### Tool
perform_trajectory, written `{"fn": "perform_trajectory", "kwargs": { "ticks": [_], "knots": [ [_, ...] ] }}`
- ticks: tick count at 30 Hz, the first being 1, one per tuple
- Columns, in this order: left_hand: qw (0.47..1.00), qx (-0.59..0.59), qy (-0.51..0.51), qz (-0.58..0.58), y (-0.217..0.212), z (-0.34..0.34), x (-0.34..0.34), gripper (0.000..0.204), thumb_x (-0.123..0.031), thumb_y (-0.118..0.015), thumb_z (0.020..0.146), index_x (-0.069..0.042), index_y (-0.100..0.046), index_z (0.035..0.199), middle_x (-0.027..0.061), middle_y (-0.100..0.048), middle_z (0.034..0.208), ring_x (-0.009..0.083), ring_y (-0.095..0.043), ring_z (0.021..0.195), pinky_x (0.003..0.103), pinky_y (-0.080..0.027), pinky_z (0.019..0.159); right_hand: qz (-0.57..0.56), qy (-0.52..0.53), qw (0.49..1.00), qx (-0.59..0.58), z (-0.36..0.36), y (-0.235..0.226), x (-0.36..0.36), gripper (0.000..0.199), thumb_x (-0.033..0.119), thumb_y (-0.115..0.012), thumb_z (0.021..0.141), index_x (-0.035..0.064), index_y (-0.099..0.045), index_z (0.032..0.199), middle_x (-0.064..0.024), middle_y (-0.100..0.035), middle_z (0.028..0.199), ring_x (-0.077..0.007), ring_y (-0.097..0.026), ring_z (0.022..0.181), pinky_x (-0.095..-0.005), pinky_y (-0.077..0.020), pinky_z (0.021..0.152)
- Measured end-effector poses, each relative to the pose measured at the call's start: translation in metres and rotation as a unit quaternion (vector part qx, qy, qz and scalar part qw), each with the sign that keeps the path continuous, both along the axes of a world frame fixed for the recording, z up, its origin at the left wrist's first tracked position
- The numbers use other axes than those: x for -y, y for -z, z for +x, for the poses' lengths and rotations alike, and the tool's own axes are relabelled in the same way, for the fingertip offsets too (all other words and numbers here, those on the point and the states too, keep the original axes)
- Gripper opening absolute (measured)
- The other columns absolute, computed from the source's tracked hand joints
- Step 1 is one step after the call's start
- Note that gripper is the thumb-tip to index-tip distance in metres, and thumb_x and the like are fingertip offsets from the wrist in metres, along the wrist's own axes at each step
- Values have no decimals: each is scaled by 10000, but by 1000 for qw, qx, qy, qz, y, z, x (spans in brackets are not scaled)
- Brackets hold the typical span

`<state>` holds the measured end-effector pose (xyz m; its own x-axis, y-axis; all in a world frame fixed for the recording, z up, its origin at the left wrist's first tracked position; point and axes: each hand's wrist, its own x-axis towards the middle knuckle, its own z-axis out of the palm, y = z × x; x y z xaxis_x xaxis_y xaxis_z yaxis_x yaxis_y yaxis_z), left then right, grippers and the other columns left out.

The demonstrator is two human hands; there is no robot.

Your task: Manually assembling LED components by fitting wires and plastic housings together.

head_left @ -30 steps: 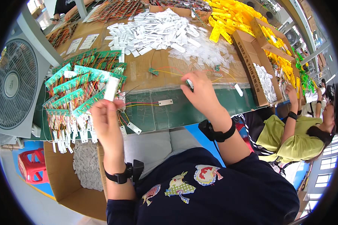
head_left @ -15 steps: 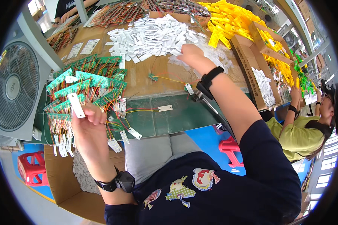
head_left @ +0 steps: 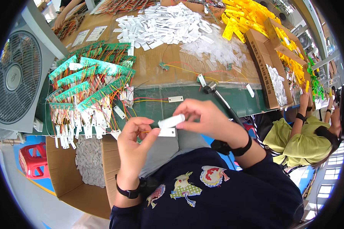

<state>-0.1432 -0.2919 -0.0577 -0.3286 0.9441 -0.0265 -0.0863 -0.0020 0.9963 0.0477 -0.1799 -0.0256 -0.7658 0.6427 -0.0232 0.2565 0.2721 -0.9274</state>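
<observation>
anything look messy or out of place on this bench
Nothing looks damaged. The white plastic pieces lie in a loose heap, and the green circuit boards overlap askew, wires tangled, tags hanging over the bench edge. The left hand and right hand hold small white pieces.

Work surface: a long table with a green top and a brown cardboard covering over its far part. A grey box fan stands at the left end, facing the table. Below it, on a blue floor, sits a red plastic stool. Bright windows line the right edge — daylight enters there.
</observation>
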Motion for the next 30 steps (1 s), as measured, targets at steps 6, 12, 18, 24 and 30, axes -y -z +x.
{"fn": "perform_trajectory", "kwargs": {
  "ticks": [6,12,18,24,30],
  "knots": [
    [986,-153,-73,5,8,21,4,213,-60,-781,741,-28,-618,876,15,-593,675,72,-494,612,216,-400,573,-231,33,967,-99,6,9,27,237,5,-652,843,-7,-542,1053,-88,-656,983,-114,-632,917,-246,-527,789],
    [965,-248,-89,3,1,32,11,229,-54,-785,732,-25,-616,883,34,-608,701,94,-541,624,233,-433,574,-219,40,970,-100,10,6,33,197,5,-649,843,-14,-560,1018,-71,-638,928,-96,-627,864,-230,-526,738],
    [974,-217,-62,20,2,36,8,240,-12,-756,739,-15,-606,927,49,-648,769,99,-599,679,237,-476,658,-170,172,961,-136,5,20,43,113,17,-609,877,-24,-578,978,-62,-627,889,-84,-613,775,-218,-513,671],
    [997,-21,72,-12,17,37,12,156,38,-654,826,5,-584,961,34,-656,838,97,-620,776,232,-474,748,-220,192,928,-232,-3,26,53,123,-22,-605,873,-28,-584,994,-64,-621,899,-99,-613,760,-236,-512,681],
    [999,2,31,14,19,26,11,107,42,-611,860,5,-577,954,32,-623,853,104,-612,794,232,-473,756,-114,226,954,-158,1,27,50,104,-17,-604,879,-16,-590,982,-70,-624,891,-92,-609,741,-215,-502,615]
  ]
}}
